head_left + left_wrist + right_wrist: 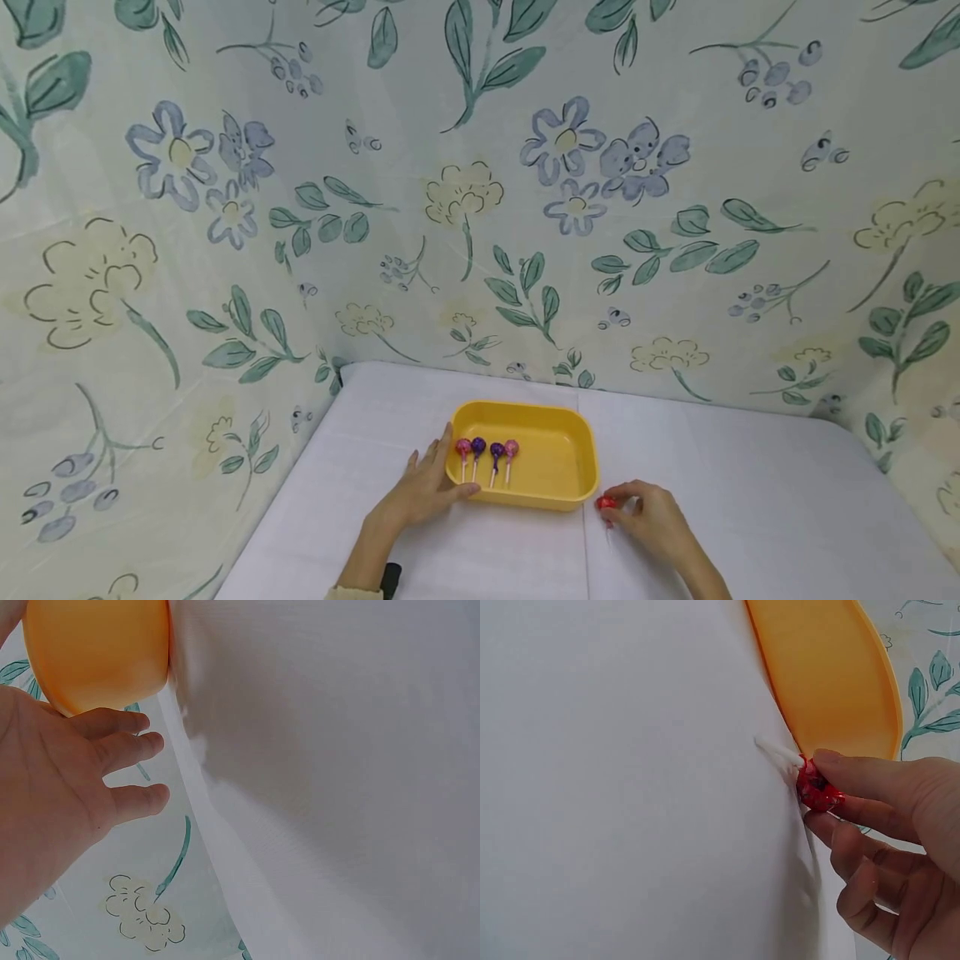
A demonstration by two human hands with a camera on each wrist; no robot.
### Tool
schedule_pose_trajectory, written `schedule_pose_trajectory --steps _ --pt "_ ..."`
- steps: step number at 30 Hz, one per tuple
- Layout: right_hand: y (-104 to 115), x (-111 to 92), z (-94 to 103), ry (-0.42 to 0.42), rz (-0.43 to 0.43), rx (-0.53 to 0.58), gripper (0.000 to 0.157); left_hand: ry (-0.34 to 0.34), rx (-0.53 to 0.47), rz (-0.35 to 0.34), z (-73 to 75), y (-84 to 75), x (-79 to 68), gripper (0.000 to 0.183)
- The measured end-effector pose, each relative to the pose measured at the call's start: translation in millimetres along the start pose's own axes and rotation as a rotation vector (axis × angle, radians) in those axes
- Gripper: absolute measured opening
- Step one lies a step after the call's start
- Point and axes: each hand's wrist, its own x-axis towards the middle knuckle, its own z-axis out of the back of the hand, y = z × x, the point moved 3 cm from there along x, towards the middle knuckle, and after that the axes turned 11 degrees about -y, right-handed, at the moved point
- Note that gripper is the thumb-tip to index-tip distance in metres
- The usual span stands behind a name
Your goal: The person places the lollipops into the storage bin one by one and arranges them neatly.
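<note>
A yellow tray (551, 458) sits on the white-covered table, with several lollipops standing in a row in its left part, pink and purple heads up and white sticks toward the front. My left hand (423, 492) rests against the tray's left end, fingers along the side and thumb at the front rim. In the left wrist view the outer fingers (131, 750) are spread and nearly straight. Just off the tray's front right corner, my right hand (656, 517) pinches a red-wrapped lollipop (819, 787) by its head between thumb and fingers. Its white stick (772, 750) points away from the palm.
White cloth (750, 492) covers the table. Floral-patterned sheeting (465, 333) rises behind the table's far edge and hangs along its left and right sides. A dark object (391, 579) shows beside my left wrist.
</note>
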Motion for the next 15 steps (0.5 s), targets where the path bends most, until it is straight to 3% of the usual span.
schedule_pose_trajectory --steps 5,11,15 --pt "3.0 9.5 10.4 -0.071 -0.017 0.011 0.026 0.000 -0.005 -0.001 -0.1 0.1 0.3 0.110" --pt "18.1 31.9 30.4 -0.243 -0.003 0.064 0.032 0.000 -0.005 0.009 -0.1 0.8 -0.4 0.110" --pt "39.9 43.8 30.4 -0.243 0.028 0.124 0.032 0.002 -0.008 0.009 -0.6 0.7 -0.4 0.110"
